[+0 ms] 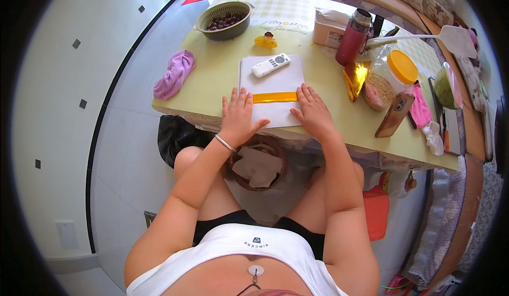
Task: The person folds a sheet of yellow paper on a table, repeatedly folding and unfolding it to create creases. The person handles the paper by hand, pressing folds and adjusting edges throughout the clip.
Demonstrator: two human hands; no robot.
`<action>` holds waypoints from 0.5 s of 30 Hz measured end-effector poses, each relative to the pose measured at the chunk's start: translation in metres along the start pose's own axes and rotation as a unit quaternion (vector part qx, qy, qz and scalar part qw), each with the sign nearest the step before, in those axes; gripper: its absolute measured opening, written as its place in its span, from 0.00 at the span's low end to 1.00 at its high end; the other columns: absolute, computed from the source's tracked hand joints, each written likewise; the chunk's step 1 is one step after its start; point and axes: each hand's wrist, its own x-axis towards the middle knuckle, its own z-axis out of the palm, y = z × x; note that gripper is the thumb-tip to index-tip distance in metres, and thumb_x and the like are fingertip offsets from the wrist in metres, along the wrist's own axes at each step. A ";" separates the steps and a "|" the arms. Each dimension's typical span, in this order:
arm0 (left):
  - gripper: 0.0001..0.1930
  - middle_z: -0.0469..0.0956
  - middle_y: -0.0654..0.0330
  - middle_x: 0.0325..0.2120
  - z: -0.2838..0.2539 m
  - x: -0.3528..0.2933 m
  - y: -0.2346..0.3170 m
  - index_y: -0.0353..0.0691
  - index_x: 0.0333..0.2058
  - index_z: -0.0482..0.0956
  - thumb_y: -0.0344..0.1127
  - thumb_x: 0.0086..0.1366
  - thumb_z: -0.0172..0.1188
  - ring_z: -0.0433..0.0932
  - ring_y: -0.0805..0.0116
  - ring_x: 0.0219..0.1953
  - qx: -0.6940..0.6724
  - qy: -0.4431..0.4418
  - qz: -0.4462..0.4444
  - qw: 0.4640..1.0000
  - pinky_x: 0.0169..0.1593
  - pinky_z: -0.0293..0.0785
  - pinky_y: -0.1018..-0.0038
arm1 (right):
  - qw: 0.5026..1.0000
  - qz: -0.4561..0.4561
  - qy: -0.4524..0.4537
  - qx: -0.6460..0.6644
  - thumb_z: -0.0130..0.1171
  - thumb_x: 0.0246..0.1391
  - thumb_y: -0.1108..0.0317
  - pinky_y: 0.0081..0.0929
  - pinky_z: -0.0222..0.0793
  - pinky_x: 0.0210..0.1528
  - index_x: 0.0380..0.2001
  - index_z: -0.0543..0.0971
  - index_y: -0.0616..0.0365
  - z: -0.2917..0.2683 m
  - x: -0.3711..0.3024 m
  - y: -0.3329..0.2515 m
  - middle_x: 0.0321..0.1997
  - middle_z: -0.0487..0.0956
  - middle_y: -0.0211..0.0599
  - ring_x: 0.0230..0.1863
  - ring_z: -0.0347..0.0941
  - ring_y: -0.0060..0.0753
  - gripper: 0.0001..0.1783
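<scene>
A strip of shiny gold foil paper (274, 98) lies crosswise on a stack of white paper (271, 118) at the table's near edge. My left hand (238, 117) lies flat with fingers spread at the strip's left end. At its right end, my right hand (314, 110) rests on the paper with fingers stretched out. Neither hand grips anything. A white remote control (271, 65) sits on the far part of the paper, beyond the strip. To the right, a folded piece of gold foil (357, 80) lies on the table.
Far left stand a colander of grapes (225, 21) and a purple cloth (175, 75). Rightward are a red thermos (354, 37), a tissue box (328, 27), a yellow-lidded jar (389, 76), a propped phone (395, 116) and a white fly swatter (456, 40). Below the table edge is a bin (258, 166).
</scene>
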 end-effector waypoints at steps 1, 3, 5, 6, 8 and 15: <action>0.47 0.60 0.37 0.66 -0.007 0.002 0.003 0.30 0.62 0.69 0.72 0.62 0.51 0.49 0.44 0.73 0.028 0.003 -0.006 1.000 0.72 0.43 0.48 | 1.000 -0.003 0.005 -0.004 0.51 0.65 0.47 0.38 0.44 0.76 0.70 0.59 0.62 0.000 0.000 -0.001 0.76 0.56 0.46 0.77 0.49 0.44 0.39; 0.40 0.69 0.39 0.58 -0.012 0.013 0.003 0.32 0.56 0.75 0.65 0.60 0.58 0.58 0.46 0.69 0.055 0.063 0.033 0.996 0.71 0.48 0.49 | 1.000 -0.007 0.015 -0.013 0.52 0.64 0.47 0.40 0.45 0.76 0.70 0.61 0.61 -0.002 0.000 -0.002 0.76 0.57 0.46 0.77 0.50 0.44 0.39; 0.33 0.74 0.44 0.50 -0.020 0.031 0.005 0.34 0.50 0.80 0.58 0.57 0.64 0.65 0.49 0.62 0.052 0.084 0.078 0.992 0.68 0.53 0.49 | 1.000 0.000 0.012 -0.013 0.54 0.63 0.47 0.42 0.46 0.76 0.69 0.62 0.61 -0.003 0.003 -0.003 0.75 0.58 0.45 0.77 0.50 0.43 0.39; 0.30 0.75 0.47 0.46 -0.023 0.041 0.010 0.35 0.47 0.81 0.55 0.55 0.66 0.68 0.51 0.58 0.034 0.073 0.106 0.991 0.66 0.56 0.50 | 1.000 0.004 0.010 -0.013 0.54 0.63 0.47 0.42 0.46 0.75 0.69 0.62 0.61 -0.004 0.004 -0.004 0.75 0.59 0.45 0.77 0.50 0.43 0.39; 0.15 0.75 0.57 0.34 -0.027 0.051 0.021 0.42 0.35 0.84 0.44 0.51 0.68 0.73 0.57 0.44 0.043 0.151 0.203 0.966 0.58 0.65 0.55 | 1.000 0.007 0.001 -0.017 0.55 0.63 0.47 0.44 0.47 0.75 0.69 0.62 0.61 -0.006 0.005 -0.004 0.75 0.59 0.45 0.76 0.51 0.43 0.39; 0.04 0.77 0.61 0.23 -0.012 0.071 0.010 0.45 0.22 0.82 0.36 0.51 0.64 0.78 0.59 0.34 0.106 0.041 0.222 0.968 0.46 0.71 0.61 | 0.991 -0.047 0.125 -0.006 0.59 0.59 0.56 0.50 0.49 0.74 0.62 0.71 0.57 -0.009 0.011 -0.009 0.73 0.64 0.43 0.75 0.55 0.43 0.31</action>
